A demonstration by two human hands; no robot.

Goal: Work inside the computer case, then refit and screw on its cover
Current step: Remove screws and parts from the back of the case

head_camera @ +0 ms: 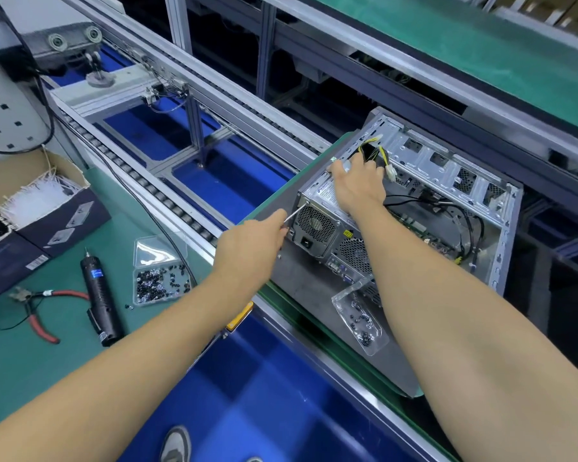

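The computer case (414, 211) is seen open at centre right; a screwdriver (296, 213) is pinched by the left hand (251, 241), its tip at the power supply (321, 221), which is steadied by the right hand (357, 185), fingers curled over it. The screw could be stripped or dropped inside if the tip slips.

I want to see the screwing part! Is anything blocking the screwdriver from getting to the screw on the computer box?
Nothing visible does. The left hand holds the screwdriver, and its tip already reaches the screw at the corner of the power supply. The right hand rests above, clear of it.
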